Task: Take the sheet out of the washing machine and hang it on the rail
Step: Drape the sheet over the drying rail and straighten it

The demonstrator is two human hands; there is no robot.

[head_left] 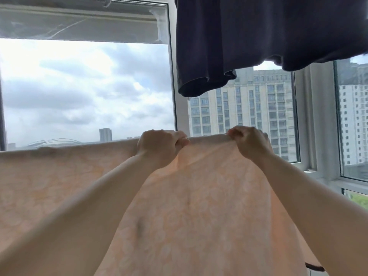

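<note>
Peach-coloured, faintly patterned cotton-like cloth: this is the sheet [199, 206], and it fills the lower half of the view. Its top edge runs level, left to right, below the window [87, 86], and appears folded over a support. The rail itself is hidden under the fabric, so contact with it cannot be confirmed.

Left hand [159, 145]: fist clenched on the top edge of the sheet, cloth bunched in the fingers. Right hand [249, 142]: likewise clenched on the same edge, just beside the left hand, with a short taut span of cloth between them. Creases fan downward from both grips.

Above the sheet and to its right hangs a dark navy garment [258, 36], well apart from the sheet's edge.

Handling, as judged: the sheet is soft and limp, holds no shape, and light passes through it near the hands. If fresh from the wash it is likely damp, hence heavier than it looks and prone to cling and slide off the support under uneven weight. The sound place to hold is the hemmed top edge, hands then spread outward to even the drape.

The sheet's lower end is out of view.
</note>
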